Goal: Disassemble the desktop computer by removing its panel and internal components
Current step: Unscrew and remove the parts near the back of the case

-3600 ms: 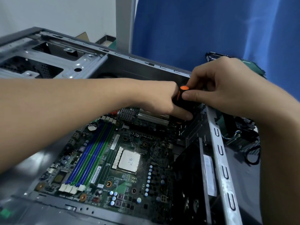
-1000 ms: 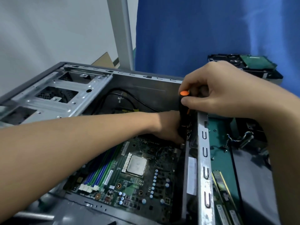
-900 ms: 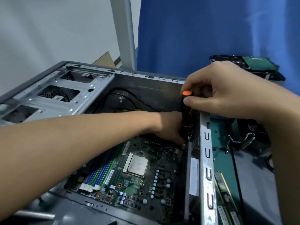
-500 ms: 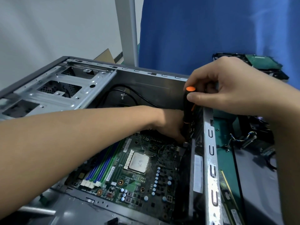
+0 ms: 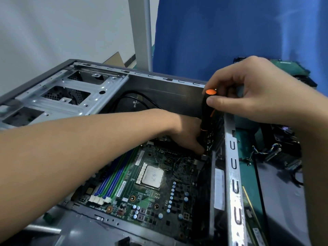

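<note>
The open grey computer case (image 5: pixel 232 176) lies on its side with the green motherboard (image 5: pixel 150 190) exposed inside. A black screwdriver (image 5: pixel 205 119) with an orange cap stands nearly upright at the board's far right corner. My right hand (image 5: pixel 257 93) pinches the top of its handle with thumb and fingers. My left hand (image 5: pixel 188 134) reaches across the board and its fingers touch the lower part of the screwdriver shaft. The tip and the screw are hidden behind my left hand. The bare processor (image 5: pixel 152 176) and blue and green memory slots (image 5: pixel 113 181) show on the board.
A metal drive cage (image 5: pixel 71 93) fills the case's left end, with a black cable (image 5: pixel 134 96) behind my left arm. Removed parts (image 5: pixel 276 153) and a circuit board (image 5: pixel 291 66) lie on the table right of the case. A blue cloth (image 5: pixel 230 32) hangs behind.
The view has pulled back and shifted. Both hands stay on the screwdriver at the same corner; my left hand has slid lower down the shaft since the earliest frame.
</note>
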